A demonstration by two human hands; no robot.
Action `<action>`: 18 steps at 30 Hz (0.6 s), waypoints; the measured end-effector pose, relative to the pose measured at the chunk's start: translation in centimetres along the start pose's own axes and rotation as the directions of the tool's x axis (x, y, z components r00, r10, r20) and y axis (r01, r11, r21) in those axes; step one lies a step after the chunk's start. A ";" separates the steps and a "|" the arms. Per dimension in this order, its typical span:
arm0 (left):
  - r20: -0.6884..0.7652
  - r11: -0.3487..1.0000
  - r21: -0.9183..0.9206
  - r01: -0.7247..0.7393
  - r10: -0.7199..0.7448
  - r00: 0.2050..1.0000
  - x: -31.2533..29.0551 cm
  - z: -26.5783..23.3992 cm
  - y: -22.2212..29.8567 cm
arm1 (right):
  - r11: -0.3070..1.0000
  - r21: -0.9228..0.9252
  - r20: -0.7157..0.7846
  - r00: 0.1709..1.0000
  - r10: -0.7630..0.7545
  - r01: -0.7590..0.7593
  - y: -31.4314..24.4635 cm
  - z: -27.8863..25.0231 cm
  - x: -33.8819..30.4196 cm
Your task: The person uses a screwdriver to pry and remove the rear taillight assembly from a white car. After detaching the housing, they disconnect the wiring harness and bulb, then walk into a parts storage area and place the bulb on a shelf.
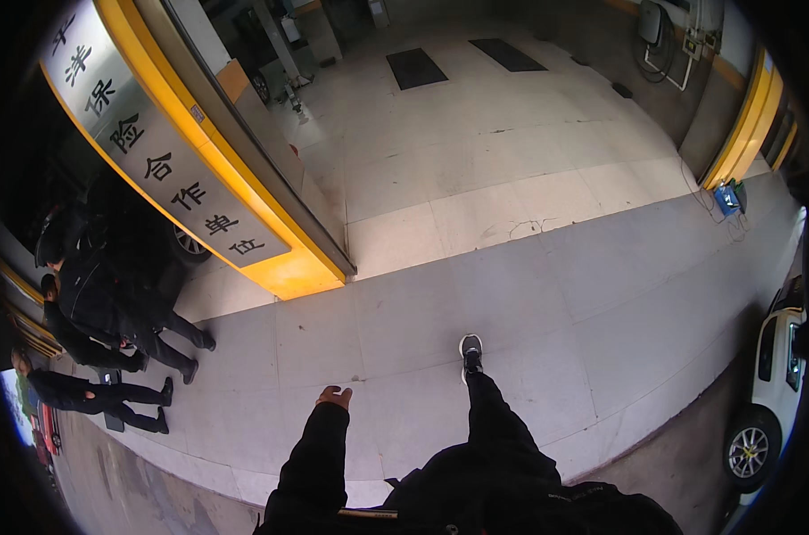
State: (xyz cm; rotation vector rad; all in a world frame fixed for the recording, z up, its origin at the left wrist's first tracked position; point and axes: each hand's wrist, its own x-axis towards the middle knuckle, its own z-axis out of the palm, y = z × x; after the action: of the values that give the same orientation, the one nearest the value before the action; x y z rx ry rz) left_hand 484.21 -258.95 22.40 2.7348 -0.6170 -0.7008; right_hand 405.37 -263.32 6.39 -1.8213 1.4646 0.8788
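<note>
My left hand [336,396] hangs low at the end of a black sleeve [311,459], over the grey paved floor [404,348]. Its fingers look loose and a little apart, and nothing shows in them. No object touches this hand. My right hand is out of the picture; only my dark jacket [503,490] fills the lower right. One of my feet, in a dark shoe [471,355] with a pale sole, is stretched out ahead on the paving.
A yellow pillar [311,275] with a grey sign stands ahead left, beside a bay floor [476,169] with two black mats [416,69]. Several people in dark clothes [119,294] stand at the left. A white car [775,383] is at the right, a blue device [727,198] farther off.
</note>
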 end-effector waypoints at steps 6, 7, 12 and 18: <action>0.310 0.893 0.340 0.294 -0.402 0.861 15.7 -0.9 9.4 | 0.962 -0.164 -0.022 0.974 -0.227 0.221 -8.0 -17.1 19.3; 0.415 0.877 0.401 0.266 -0.433 0.800 16.9 -0.6 10.4 | 0.911 -0.253 -0.082 0.931 -0.357 0.326 -10.5 -22.7 23.7; 0.464 0.885 0.303 0.354 -0.461 0.756 27.6 -0.1 19.9 | 0.796 -0.533 -0.505 0.646 -0.571 0.287 -31.3 -62.9 51.0; 0.455 0.913 0.192 0.360 -0.408 0.791 52.6 -1.6 35.2 | 0.911 0.175 -0.646 0.742 -0.181 0.374 -52.4 -98.5 70.1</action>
State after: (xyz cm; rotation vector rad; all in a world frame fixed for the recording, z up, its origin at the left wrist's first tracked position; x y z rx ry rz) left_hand 514.96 -313.72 14.69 2.8020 -0.1680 -1.5308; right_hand 478.68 -372.82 9.57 -2.1178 1.5179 -0.1311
